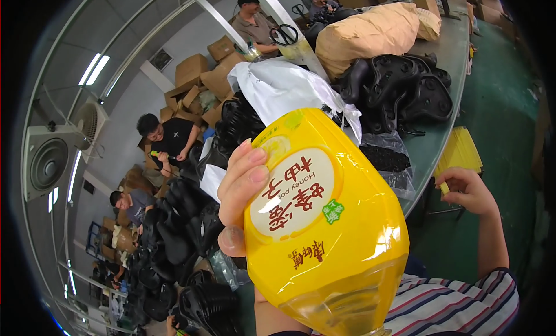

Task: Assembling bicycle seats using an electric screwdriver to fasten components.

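Note:
My left hand (pixel 242 188) is wrapped round a large plastic drink bottle (pixel 370 208) with a yellow label, tilted with its neck toward the lower edge. Clear liquid shows in its unlabelled part, and the neck is mostly cut off by the picture's edge. At the right, away from the bottle, my right hand (pixel 470 191) pinches a small yellow piece (pixel 444 187). It may be a bottle cap, but too little of it shows to be sure.
A long table (pixel 449 125) carries black moulded parts (pixel 394 84) like bicycle saddles, a brown paper sack (pixel 370 32) and a white bag (pixel 284 84). More black parts (pixel 179 226) are heaped at left. Several people sit beyond, near cardboard boxes (pixel 191 70). A yellow stool-like object (pixel 461 151) stands at right.

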Motion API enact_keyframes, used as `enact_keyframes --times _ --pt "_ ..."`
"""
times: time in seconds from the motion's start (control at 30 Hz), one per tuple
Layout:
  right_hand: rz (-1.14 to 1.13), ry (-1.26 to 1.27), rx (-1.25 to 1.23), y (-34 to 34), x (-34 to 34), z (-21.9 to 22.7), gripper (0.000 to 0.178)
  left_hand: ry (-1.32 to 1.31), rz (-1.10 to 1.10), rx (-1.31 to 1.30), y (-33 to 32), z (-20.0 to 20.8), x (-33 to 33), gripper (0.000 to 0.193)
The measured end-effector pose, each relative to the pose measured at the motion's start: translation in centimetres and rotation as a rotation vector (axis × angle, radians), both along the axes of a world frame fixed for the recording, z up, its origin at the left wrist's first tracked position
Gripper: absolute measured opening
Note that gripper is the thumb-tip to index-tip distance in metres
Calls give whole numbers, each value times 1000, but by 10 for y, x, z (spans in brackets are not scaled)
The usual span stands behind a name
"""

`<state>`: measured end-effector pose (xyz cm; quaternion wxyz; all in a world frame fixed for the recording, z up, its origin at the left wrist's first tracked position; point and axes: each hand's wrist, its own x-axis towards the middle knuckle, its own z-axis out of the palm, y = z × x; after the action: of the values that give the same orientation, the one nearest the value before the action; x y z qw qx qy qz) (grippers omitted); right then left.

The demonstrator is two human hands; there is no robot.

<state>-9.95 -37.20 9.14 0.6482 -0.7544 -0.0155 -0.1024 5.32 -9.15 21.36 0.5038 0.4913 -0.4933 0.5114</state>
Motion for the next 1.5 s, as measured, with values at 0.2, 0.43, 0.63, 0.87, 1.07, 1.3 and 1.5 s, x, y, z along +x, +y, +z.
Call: enact_keyframes --times 0.2,0.43,0.63,0.87,1.07,1.3,1.5 --pt "0 8 -10 2 0 3 31 -19 1 19 0 0 2 31" --pt "0 -13 -103 3 1 2 29 -49 3 38 -1 1 3 34" --pt "-8 -10 -142 1 0 1 29 -64 -2 60 -3 0 3 37" --pt "-14 -31 -158 0 -2 -1 30 -84 -5 82 -6 -2 4 40" --pt "-7 -15 -162 -3 -3 -2 30 -103 -7 106 -9 -1 4 44" --pt "-16 -16 -63 -2 -3 -4 33 -130 -7 131 -9 1 5 47" --pt "2 -6 -128 -5 -6 -4 33 -160 -5 151 -10 6 1 51"
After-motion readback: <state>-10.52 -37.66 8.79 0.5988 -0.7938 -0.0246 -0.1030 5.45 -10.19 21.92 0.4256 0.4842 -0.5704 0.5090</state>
